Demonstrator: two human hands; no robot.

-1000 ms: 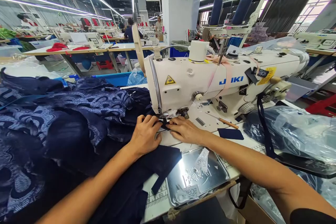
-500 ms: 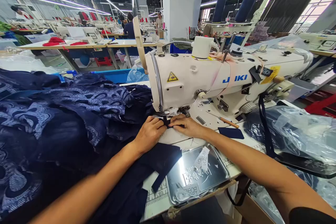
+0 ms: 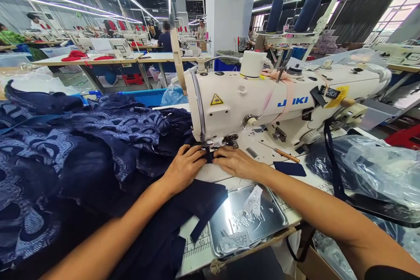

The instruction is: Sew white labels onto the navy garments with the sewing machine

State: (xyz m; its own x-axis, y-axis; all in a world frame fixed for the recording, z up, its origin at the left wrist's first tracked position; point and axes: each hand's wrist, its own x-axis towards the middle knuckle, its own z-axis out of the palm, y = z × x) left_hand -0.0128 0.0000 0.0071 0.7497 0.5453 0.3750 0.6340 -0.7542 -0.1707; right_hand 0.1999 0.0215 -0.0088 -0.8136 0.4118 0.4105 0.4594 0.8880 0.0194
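Note:
A white sewing machine (image 3: 226,116) stands before me, its presser foot area (image 3: 208,143) low at its left end. My left hand (image 3: 185,168) lies left of the foot, fingers bent and pressed together on the edge of a small dark navy fabric piece (image 3: 209,156). From the other side my right hand (image 3: 236,164) holds the same piece with its fingertips close together. The needle tip is hidden. Navy lace garments (image 3: 98,148) are heaped left of the machine, and plain navy cloth (image 3: 200,199) hangs beneath my left wrist.
A metal tin lid (image 3: 249,223) with printed labels (image 3: 254,200) lies at the table's front. An orange-handled awl (image 3: 285,155) and a navy fabric patch (image 3: 289,168) are right of my right hand. Plastic-bagged items (image 3: 361,162) sit farther right. Thread cones (image 3: 306,12) stand above.
My right hand's fingers have flattened and come down a little beside the fabric. My left hand stays almost in place. The view has shifted slightly.

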